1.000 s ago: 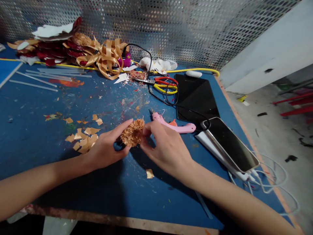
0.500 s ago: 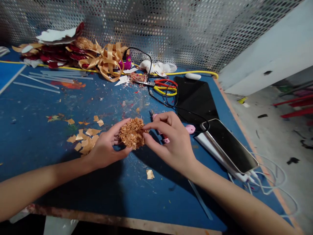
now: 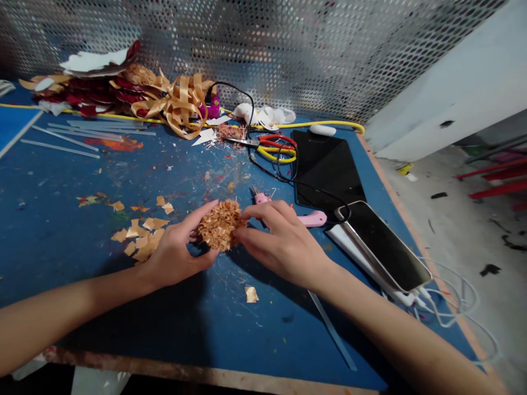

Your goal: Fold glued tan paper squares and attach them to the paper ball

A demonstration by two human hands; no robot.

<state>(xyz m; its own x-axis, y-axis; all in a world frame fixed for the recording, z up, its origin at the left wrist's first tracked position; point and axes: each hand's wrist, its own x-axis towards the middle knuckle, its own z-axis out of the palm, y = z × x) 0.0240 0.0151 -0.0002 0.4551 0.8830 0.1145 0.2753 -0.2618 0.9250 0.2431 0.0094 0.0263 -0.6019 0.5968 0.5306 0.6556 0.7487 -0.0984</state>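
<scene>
A round, ruffled gold ball [image 3: 221, 225] of small ribbon pieces is held just above the blue table. My left hand [image 3: 179, 244] wraps round its left side, thumb below and fingers above. At the ball's right edge, my right hand [image 3: 284, 238] has its thumb and fingertips closed against the ruffles. Left of my left hand lies a pile of cut gold squares [image 3: 144, 241], and one single gold square [image 3: 251, 294] lies nearer the front edge. Partly behind my right hand is a pink glue gun [image 3: 313, 218].
Scissors [image 3: 278, 148] with red and yellow handles lie behind the hands, near a black tablet [image 3: 327, 164]. A phone [image 3: 385, 244] with white cables is at the right. Gold ribbon [image 3: 187, 101] and clear glue sticks [image 3: 93, 131] lie at the back left.
My right hand has turned and lowered slightly, its fingertips now closer together at the ball's edge. More of the pink glue gun shows. The left hand still holds the ball.
</scene>
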